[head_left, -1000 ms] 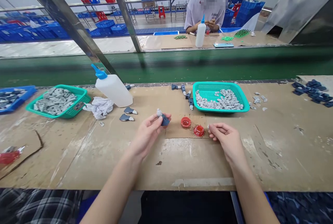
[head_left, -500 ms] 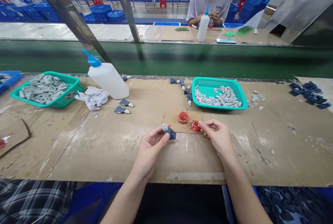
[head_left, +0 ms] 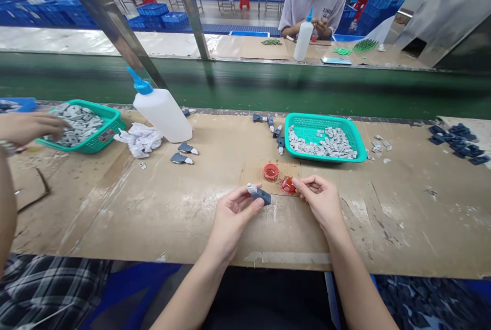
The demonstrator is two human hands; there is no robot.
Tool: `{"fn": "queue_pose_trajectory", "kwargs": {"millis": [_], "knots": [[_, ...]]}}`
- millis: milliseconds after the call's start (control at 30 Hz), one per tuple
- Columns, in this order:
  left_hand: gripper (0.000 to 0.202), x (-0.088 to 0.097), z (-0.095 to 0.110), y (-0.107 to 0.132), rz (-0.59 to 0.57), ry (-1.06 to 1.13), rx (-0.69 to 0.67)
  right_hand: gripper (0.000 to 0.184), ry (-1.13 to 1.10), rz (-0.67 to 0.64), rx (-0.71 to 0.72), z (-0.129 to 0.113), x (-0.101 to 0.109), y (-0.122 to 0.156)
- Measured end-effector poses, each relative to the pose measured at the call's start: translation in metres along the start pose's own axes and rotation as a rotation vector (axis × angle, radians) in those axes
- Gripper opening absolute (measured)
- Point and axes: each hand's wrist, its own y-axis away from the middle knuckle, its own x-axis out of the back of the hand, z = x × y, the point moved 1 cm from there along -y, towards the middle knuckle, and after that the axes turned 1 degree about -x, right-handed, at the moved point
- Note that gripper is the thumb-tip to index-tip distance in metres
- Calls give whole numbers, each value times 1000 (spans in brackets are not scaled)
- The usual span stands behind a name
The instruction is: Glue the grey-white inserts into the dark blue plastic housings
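My left hand [head_left: 238, 213] pinches a dark blue-grey plastic part [head_left: 263, 196] with a pale grey tip, held tilted above the table. Close by on the right, my right hand [head_left: 319, 198] has thumb and forefinger pressed together at the edge of a small red lid [head_left: 287, 184]. Whatever lies between those fingertips is too small to make out. Behind the lid stands a round red cup [head_left: 270, 171] with shiny liquid in it. Both rest on a cardboard piece [head_left: 253, 172].
A green basket [head_left: 325, 158] of small grey pieces stands beyond my right hand. To the left are a white bottle [head_left: 163, 115], a crumpled cloth [head_left: 140, 139] and another green basket [head_left: 92, 147], with a co-worker's hand [head_left: 38, 128] over it. Dark parts [head_left: 458, 140] lie far right.
My left hand has moved right with the blue-grey part, closer to the red lid. A co-worker's arm has come in from the left over the basket. My right hand stays at the lid.
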Motion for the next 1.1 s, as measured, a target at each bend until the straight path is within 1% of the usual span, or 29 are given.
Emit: {"fn": "queue_pose_trajectory", "kwargs": {"millis": [133, 233, 333, 433, 633, 700, 833, 900, 1000, 1100], "knots": [[30, -2, -3, 0, 5, 41, -17, 30, -74, -12, -19, -5, 3, 5], [28, -8, -5, 1, -4, 68, -50, 27, -115, -39, -17, -15, 3, 18], [25, -16, -4, 3, -36, 63, -97, 25, -116, -103, -14, -29, -1, 36], [24, -22, -2, 5, -52, 45, -129, 24, -118, -180, -25, -36, -7, 48], [23, -25, 2, 11, -75, 20, -169, 26, -88, -247, -54, -36, -12, 48], [22, -25, 2, 13, -81, 27, -175, 28, -94, -295, -87, -36, -12, 47], [20, -23, 3, 17, -118, 1, -179, 30, -111, -472, -181, -38, -10, 49], [18, -23, 3, 19, -118, -14, -194, 31, -118, -533, -206, -39, -9, 50], [22, -22, 4, 19, -131, -13, -199, 29, -157, -519, -177, -39, -11, 53], [38, -23, 2, 16, -191, 3, -145, 30, -162, -468, -134, -41, -18, 57]]}}
